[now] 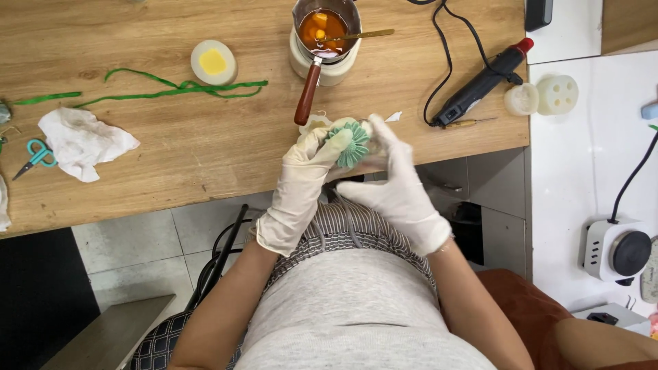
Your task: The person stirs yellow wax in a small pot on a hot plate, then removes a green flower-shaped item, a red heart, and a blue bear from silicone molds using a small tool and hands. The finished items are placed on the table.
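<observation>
You are holding a green pleated flower (pixel 351 142) with both gloved hands, left hand (pixel 301 181) and right hand (pixel 397 185), fingers clamped around it; next, judged, careful shaping above the desk (pixel 205 144).

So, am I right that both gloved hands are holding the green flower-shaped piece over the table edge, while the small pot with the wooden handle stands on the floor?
Not quite: the small pot with the wooden handle stands on the wooden table, not the floor, as the head view shows. The rest holds: the left hand and right hand, both gloved, hold the green flower-shaped piece over the table edge.
</observation>
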